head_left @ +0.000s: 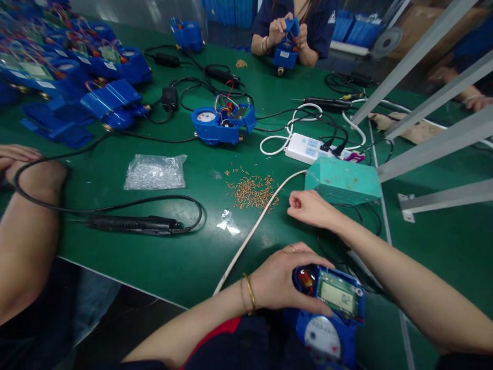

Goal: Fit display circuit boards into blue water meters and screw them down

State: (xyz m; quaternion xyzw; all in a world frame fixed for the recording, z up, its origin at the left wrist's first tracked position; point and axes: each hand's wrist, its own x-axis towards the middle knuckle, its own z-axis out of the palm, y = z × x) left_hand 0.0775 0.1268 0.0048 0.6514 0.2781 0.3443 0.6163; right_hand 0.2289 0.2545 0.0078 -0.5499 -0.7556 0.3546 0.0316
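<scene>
My left hand point(281, 282) grips the blue meter point(335, 318), fingers point(308, 304) clenched over its upper left side beside the small grey display, thumb side toward me. The meter sits off the near edge of the desk point(162, 257), close against my body, with its round white dial facing up below the display. My right hand point(311, 208) is out over the desk, well apart from the meter, its fingers curled in and pinched together; I cannot tell whether anything is caught between them. Those fingertips are just beside a scattered pile of small copper pins point(252, 191), with a white cable point(250, 234) running between hand and pile toward the near edge. Right behind my right hand stands a teal box point(342, 180), and past it a white power strip point(308, 149) with black plugs in it. Toward the left edge lie a clear bag of silver parts point(155, 172) and, nearer the near edge, a black electric screwdriver point(133, 224) with its cord looped round. An opened meter point(221, 123) with coloured wires lies mid-desk, and more blue meters point(77, 56) crowd the far left corner. The desk top is dark green. A co-worker's arm point(26, 231) rests on the left edge, another person point(287, 49) at the far edge holds a blue meter in both hands, and grey metal bars point(435, 144) slant over the right side.
</scene>
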